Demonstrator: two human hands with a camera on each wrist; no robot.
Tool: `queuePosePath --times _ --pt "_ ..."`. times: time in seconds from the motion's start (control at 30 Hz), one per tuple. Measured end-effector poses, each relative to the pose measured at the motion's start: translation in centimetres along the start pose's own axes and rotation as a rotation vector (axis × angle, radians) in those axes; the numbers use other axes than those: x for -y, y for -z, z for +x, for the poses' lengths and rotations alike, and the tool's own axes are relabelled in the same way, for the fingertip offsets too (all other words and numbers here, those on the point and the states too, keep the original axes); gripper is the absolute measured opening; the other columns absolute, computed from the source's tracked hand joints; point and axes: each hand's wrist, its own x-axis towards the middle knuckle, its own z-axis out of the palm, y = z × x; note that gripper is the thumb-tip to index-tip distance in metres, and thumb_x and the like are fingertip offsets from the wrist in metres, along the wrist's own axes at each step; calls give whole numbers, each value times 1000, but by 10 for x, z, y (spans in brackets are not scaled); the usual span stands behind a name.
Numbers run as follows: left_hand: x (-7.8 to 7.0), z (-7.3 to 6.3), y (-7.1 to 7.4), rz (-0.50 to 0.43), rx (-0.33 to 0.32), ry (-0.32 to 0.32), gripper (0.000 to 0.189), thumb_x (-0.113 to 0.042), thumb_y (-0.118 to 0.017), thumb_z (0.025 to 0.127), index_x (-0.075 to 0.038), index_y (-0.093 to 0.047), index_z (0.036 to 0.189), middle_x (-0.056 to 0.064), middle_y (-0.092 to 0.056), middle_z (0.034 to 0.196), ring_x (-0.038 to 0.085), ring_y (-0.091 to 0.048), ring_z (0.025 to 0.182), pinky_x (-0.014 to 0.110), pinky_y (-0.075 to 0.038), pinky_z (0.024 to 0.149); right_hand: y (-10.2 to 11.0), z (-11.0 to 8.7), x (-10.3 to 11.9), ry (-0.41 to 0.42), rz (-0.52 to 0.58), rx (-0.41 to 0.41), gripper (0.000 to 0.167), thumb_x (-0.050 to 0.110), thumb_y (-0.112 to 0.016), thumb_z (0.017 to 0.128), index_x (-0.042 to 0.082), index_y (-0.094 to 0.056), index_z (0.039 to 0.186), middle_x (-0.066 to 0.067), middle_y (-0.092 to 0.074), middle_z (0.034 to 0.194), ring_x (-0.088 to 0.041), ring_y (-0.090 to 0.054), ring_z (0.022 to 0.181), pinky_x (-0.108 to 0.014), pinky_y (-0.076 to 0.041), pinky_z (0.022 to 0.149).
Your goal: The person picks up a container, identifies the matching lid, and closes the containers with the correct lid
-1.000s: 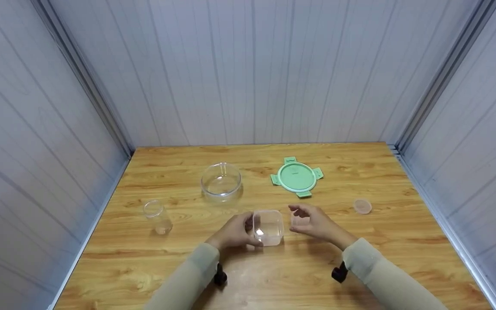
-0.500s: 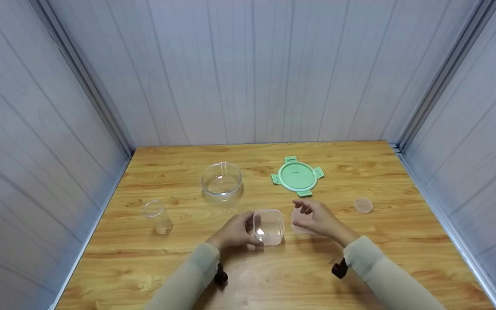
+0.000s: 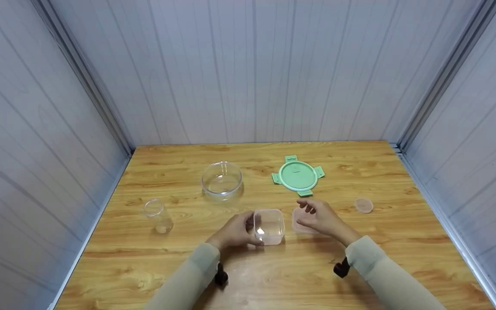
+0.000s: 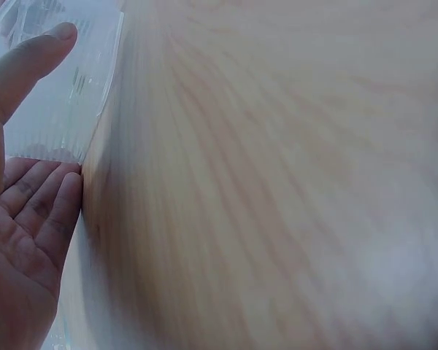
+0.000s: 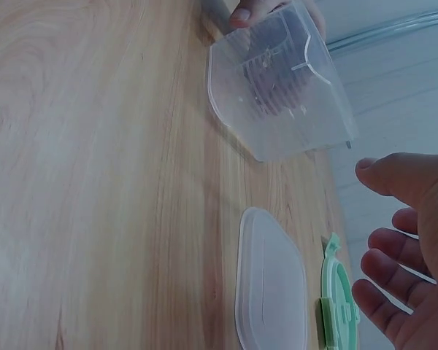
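Container of clear square plastic (image 3: 269,228) was gripped by the left hand (image 3: 235,231); at three o'clock, the right hand (image 3: 323,218) hovered, loosely parted, above a translucent square plastic lid (image 5: 273,281).

A wood-grain tabletop (image 3: 110,271), yellow-brown with darker streaks and knots, reaches back to a pale back wall (image 3: 269,69) marked with thin, roughly vertical lines. A similarly lined left wall (image 3: 28,142) and right wall (image 3: 472,129) meet it at a grey left corner strip (image 3: 86,77) and right corner strip (image 3: 448,73), with lighter edging along the table's sides. Cool light tints the walls bluish and leaves a soft sheen on the near wood.
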Motion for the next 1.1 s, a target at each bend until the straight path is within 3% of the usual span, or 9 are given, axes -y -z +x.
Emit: queuePosePath --times 0.27,0.6,0.9,1.1 --pt "0 0 0 4 -3 -5 59 -26 -103 73 -8 -64 113 -8 -56 98 13 -53 94 31 -48 84 1 0 -6 -15 -12 -7 51 6 -83 94 -12 -64 137 -31 -69 123 -46 -66 109 -64 -57 94" --pt "0 0 1 7 -3 -21 58 -28 -103 72 -8 -60 107 -10 -51 92 10 -49 88 26 -43 78 6 -2 -15 -89 -66 23 58 8 -85 92 -14 -61 140 -34 -67 133 -51 -63 121 -67 -54 103" --pt "0 0 0 -13 0 -12 59 -26 -102 72 -6 -63 112 -10 -53 95 11 -51 91 27 -45 81 6 -5 -22 -170 -107 65 66 14 -88 92 -11 -58 147 -32 -61 147 -52 -55 139 -66 -47 116" --pt "1 0 0 -12 1 -23 57 -25 -102 72 -9 -60 106 -9 -50 91 10 -48 88 26 -42 77 6 -8 -26 -196 -117 67 69 16 -88 92 -9 -57 148 -31 -60 149 -51 -54 140 -66 -45 118"
